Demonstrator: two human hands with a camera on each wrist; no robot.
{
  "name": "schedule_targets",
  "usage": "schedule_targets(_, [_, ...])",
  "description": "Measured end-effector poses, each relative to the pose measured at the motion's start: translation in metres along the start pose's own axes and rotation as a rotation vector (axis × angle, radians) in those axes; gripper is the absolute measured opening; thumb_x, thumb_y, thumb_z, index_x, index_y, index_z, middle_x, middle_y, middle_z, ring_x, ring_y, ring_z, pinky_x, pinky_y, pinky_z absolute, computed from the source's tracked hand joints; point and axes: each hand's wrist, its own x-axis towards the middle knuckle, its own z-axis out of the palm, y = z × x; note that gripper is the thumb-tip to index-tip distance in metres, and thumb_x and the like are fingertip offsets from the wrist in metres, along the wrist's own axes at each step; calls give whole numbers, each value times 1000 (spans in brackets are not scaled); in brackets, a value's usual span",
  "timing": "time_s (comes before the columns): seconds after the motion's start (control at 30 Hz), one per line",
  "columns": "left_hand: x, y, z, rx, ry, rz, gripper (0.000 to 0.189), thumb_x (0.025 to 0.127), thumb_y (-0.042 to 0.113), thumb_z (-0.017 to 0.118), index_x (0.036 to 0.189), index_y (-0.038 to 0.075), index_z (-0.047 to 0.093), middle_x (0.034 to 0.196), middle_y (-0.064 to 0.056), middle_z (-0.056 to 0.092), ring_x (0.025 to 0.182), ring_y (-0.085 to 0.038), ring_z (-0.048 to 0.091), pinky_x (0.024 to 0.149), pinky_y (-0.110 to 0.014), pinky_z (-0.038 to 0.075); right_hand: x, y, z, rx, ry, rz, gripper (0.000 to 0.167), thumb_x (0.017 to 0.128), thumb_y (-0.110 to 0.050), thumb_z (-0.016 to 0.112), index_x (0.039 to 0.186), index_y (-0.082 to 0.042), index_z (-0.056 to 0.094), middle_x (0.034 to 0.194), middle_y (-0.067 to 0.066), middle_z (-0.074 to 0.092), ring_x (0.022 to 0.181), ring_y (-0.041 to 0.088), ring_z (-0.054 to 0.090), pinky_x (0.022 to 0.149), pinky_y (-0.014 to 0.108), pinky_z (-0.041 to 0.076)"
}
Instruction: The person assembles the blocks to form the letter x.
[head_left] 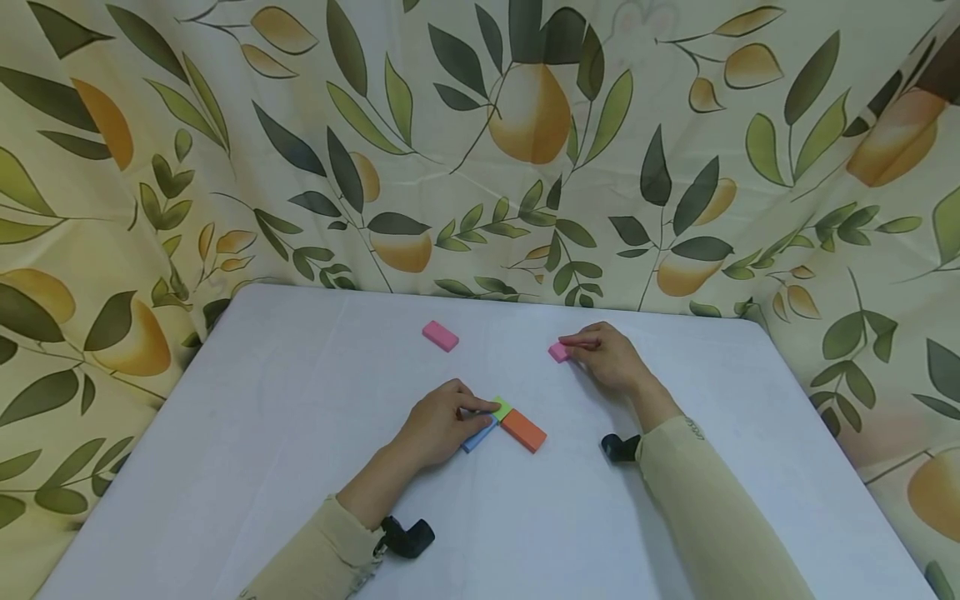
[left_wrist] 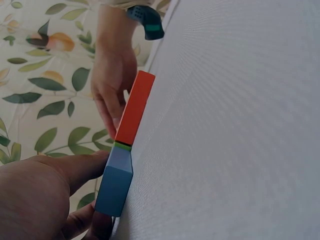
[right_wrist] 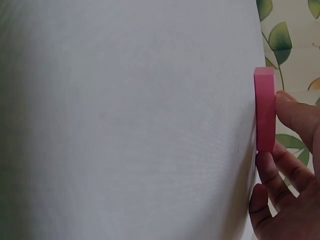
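On the white table my left hand grips a blue block, with one fingertip reaching the edge of a small green block. The left wrist view shows the blue block between thumb and fingers. An orange block meets the green one at its lower right; part of the blue block is hidden under the hand. Farther back on the right, my right hand pinches a pink block. In the right wrist view that pink block sits between the thumb and the fingers.
A second pink block lies by itself near the back of the white table. Behind the table hangs a fruit-and-leaf patterned cloth. Black wrist devices are worn on both wrists.
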Motion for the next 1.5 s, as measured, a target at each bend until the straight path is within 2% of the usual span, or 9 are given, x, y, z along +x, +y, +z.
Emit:
schedule_targets(0.5, [0, 1, 0, 5, 2, -4, 21, 97, 35, 73, 117, 39, 79, 98, 11, 59, 82, -9, 54, 64, -24, 45, -3, -3, 4, 17, 3, -6, 30, 102, -19, 65, 130, -15, 74, 132, 16, 54, 129, 38, 50, 111, 57, 40])
schedule_targets(1.5, [-1, 1, 0, 18, -6, -2, 24, 98, 35, 73, 120, 40, 77, 99, 11, 58, 84, -9, 54, 67, -24, 46, -8, -6, 9, 2, -26, -26, 30, 102, -22, 66, 131, -18, 73, 135, 15, 54, 130, 38, 50, 112, 59, 40])
